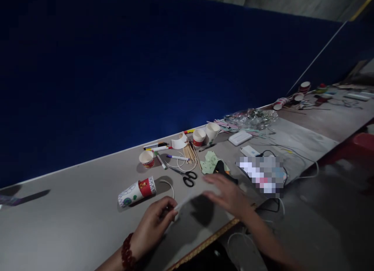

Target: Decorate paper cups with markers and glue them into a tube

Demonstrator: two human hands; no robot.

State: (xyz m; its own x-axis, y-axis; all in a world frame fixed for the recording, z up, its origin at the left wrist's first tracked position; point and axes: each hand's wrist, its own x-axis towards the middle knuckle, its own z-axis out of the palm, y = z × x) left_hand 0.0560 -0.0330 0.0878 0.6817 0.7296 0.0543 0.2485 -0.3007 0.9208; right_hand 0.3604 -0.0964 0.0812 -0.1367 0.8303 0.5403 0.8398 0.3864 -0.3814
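My left hand [157, 220], with a dark red bead bracelet at the wrist, pinches a thin white cord [173, 190] between thumb and fingertips. One end of the cord curls up past the fingers, and a blurred pale stretch runs toward my right hand [226, 195]. That hand is slightly smeared by motion above the table, its fingers apart and holding nothing that I can see. Just beyond it lie a black tool [222, 169], partly hidden, and crumpled light green paper [210, 162]. Black-handled scissors [189, 179] lie between the hands. A decorated paper cup [137, 191] rests on its side left of them.
Upright paper cups [146, 159], markers [160, 160], wooden sticks [189, 151] and a cut white paper piece [179, 141] lie farther back. Clear plastic wrapping [254, 118] and a white box [240, 138] are to the right, near cables. A blue partition [131, 76] borders the table.
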